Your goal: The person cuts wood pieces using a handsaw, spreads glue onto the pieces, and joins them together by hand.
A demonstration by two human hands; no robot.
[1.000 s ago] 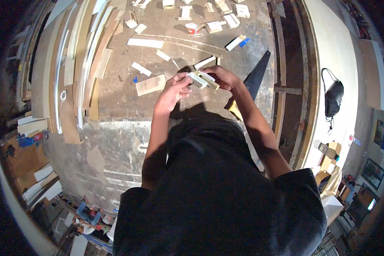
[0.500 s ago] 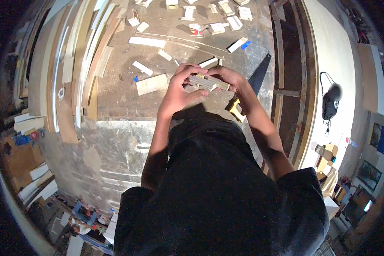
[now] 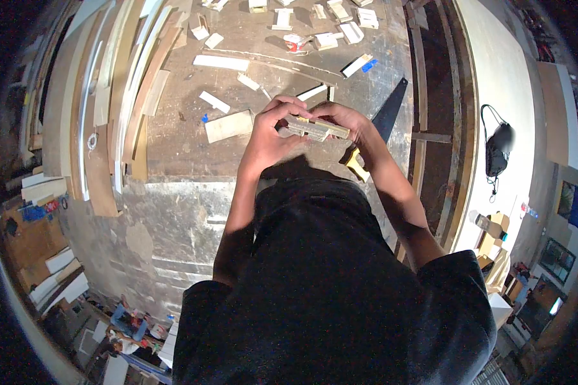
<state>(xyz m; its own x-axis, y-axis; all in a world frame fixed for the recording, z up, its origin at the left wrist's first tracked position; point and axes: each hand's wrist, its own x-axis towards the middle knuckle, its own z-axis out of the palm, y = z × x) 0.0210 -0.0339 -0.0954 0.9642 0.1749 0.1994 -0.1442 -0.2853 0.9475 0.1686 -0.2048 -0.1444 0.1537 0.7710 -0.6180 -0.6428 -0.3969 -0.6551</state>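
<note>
A small assembly of wood pieces (image 3: 316,130) is held up between both hands, above the near part of the worktable. My left hand (image 3: 271,131) is closed on its left end, fingers over the top and thumb beneath. Closed around the right end is my right hand (image 3: 348,119); its fingertips are partly hidden behind the wood. Beside my right wrist lies a handsaw (image 3: 389,110) with a black blade and a yellow handle (image 3: 354,163). To the left, a flat wooden board (image 3: 229,126) rests on the table.
Several small wooden assemblies (image 3: 282,19) and a red-and-white item (image 3: 294,43) lie at the far side. Loose strips, including a white one (image 3: 221,62), are scattered nearer. Long planks (image 3: 103,83) are stacked left. A black pouch (image 3: 497,151) sits on the white board (image 3: 514,83) at right.
The wood assembly has tilted slightly and shifted a little to the right in my hands. My left thumb has drawn back to the left beneath it.
</note>
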